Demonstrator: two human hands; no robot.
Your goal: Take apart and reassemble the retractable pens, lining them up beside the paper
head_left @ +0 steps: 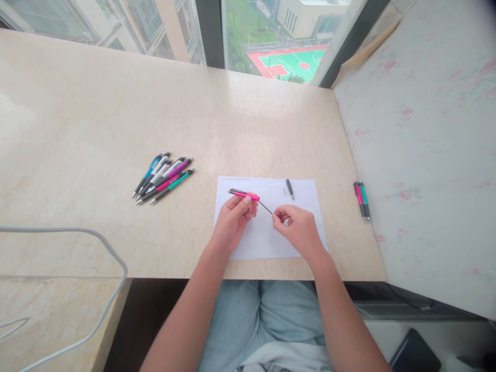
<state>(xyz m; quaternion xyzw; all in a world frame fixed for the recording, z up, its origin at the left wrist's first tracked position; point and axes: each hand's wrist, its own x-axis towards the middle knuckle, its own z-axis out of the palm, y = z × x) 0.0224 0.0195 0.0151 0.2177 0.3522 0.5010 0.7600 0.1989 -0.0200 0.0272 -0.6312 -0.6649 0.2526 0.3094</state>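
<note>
Over a white sheet of paper (267,245), my left hand (233,219) is closed round a pink pen barrel (248,195) with a black clip end pointing left. A thin dark ink refill (265,207) sticks out of the barrel's open right end. Its far tip is pinched between the thumb and finger of my right hand (296,226). Behind the right hand, the pen's black grip section (290,189) with a metal tip lies on the paper. A small pale piece, perhaps a spring (284,191), rests just left of it.
A pile of several pens (165,178) lies on the stone-patterned counter (163,113) to the left. Two pens, pink and green (361,201), lie by the flowered wall (418,155) on the right. A grey cable (112,253) loops across the left front.
</note>
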